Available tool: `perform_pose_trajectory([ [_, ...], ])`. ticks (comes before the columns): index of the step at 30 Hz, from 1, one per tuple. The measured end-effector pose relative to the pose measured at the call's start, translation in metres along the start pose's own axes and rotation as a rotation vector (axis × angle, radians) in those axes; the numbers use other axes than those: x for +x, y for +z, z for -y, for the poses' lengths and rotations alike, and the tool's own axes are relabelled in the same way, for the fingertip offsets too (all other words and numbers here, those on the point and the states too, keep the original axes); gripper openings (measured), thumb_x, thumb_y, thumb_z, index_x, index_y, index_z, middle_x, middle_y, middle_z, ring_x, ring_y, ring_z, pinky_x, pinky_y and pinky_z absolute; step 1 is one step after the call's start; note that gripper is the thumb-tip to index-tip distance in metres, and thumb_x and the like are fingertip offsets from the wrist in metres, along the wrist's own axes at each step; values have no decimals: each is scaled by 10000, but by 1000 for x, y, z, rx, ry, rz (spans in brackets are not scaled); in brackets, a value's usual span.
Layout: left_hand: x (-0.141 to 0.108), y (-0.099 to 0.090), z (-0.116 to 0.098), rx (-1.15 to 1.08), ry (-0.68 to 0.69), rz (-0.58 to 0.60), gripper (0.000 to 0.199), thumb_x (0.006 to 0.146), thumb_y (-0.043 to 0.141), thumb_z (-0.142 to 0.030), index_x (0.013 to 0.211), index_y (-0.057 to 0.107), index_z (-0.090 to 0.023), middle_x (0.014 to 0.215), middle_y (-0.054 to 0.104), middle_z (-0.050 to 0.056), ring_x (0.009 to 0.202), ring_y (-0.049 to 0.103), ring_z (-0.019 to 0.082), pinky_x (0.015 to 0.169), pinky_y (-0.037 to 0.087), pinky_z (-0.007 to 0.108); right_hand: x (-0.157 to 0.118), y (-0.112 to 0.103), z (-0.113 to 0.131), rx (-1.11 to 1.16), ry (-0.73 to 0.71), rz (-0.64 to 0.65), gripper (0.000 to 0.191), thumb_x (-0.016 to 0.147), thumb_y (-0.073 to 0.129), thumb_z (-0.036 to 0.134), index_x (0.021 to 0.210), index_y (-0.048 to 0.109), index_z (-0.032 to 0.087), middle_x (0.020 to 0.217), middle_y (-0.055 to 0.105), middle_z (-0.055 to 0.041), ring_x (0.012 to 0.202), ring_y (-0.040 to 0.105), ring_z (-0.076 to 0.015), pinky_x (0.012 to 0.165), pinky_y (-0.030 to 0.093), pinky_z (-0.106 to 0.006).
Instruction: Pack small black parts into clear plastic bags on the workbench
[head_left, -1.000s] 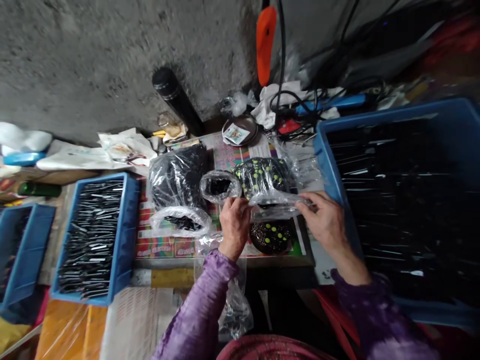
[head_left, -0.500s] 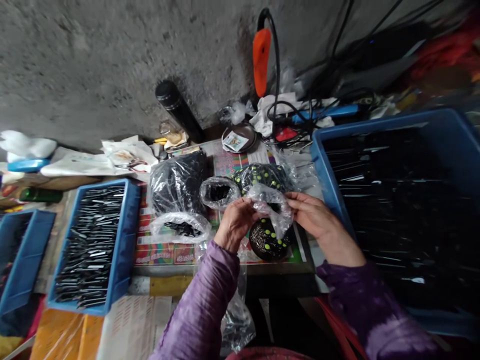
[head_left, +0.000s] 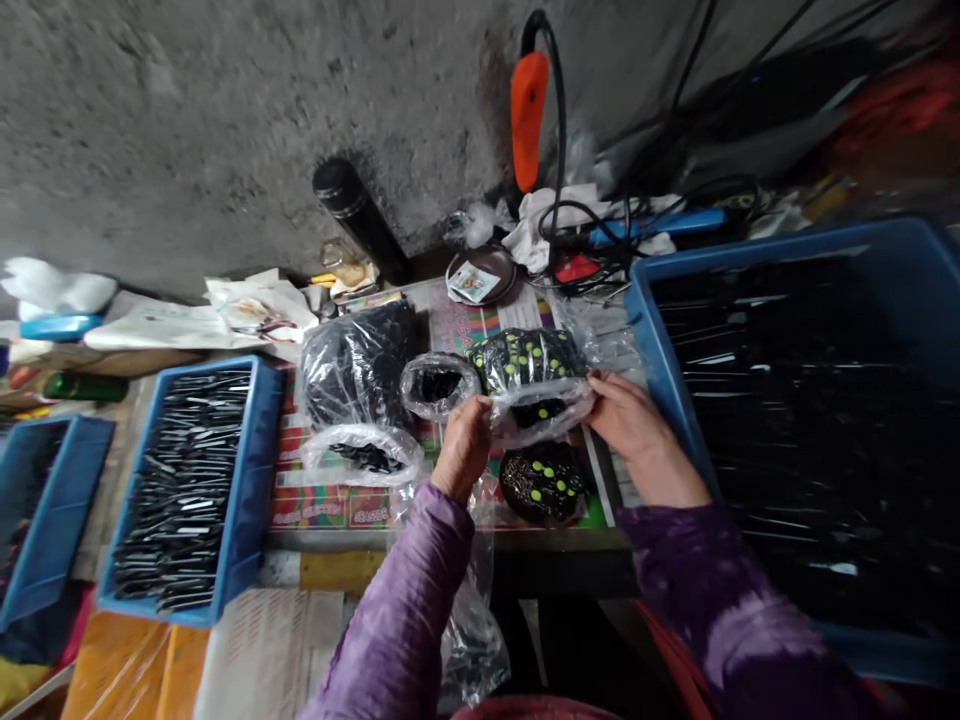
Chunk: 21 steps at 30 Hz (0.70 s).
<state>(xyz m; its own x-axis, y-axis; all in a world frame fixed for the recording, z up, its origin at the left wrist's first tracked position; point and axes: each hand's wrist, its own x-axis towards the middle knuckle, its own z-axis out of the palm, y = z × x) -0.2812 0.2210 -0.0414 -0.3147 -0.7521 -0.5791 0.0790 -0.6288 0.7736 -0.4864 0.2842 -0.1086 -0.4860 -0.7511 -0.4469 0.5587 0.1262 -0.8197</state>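
Note:
My left hand [head_left: 463,450] and my right hand [head_left: 626,420] pinch opposite sides of the mouth of a clear plastic bag [head_left: 541,412], held open above the table. Something black shows inside it. Just behind the bag lies a bagged black piece with yellow-green dots [head_left: 525,360]. A matching unwrapped dotted black disc [head_left: 541,483] sits below my hands on a colourful printed sheet [head_left: 322,495]. Beside my left hand are a small clear bag of black items [head_left: 439,385], a large black-filled bag [head_left: 358,365] and a low clear bag [head_left: 364,455].
Blue crates of long thin black pieces stand at right [head_left: 660,300] and left [head_left: 191,490], with another at far left [head_left: 45,500]. A black flask [head_left: 360,205], metal plate [head_left: 481,276], white cloth [head_left: 544,225] and tangled cables [head_left: 622,225] lie against a concrete wall [head_left: 187,120].
The bag, bunched between my hands before, is now pulled wide open. My hands have moved apart, and more of the dotted disc below them shows.

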Motion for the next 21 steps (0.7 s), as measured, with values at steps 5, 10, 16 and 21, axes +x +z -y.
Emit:
perform_pose_trajectory([
  [5,-25,-4,15,686,492,-178,303,928,595,-356,1143,671,-156,1061,711,120,964,652,233,889,508,369,-31,-10,-1,-556,-227,-156,544,588,834,616,921,682,214,830,696,-42,724,617,-204,672,511,-332],
  [10,-32,6,28,1057,767,-424,365,900,682,-332,1234,624,-194,1169,662,133,1062,649,254,880,532,365,-33,-11,-5,-851,-215,-222,560,639,711,697,881,705,193,740,700,-82,694,641,-262,643,494,-380],
  [16,-14,10,23,1010,562,-414,163,846,708,-218,1008,688,-216,957,695,67,865,643,214,743,478,309,-29,0,5,-562,-33,-103,291,647,758,458,779,724,201,658,676,-35,582,608,-204,538,485,-316],
  [21,-5,9,20,461,315,-265,86,827,653,-242,768,606,-202,730,635,1,681,605,153,691,479,281,-23,2,-1,79,198,8,240,604,802,196,810,682,224,789,728,-10,740,678,-190,674,598,-323],
])
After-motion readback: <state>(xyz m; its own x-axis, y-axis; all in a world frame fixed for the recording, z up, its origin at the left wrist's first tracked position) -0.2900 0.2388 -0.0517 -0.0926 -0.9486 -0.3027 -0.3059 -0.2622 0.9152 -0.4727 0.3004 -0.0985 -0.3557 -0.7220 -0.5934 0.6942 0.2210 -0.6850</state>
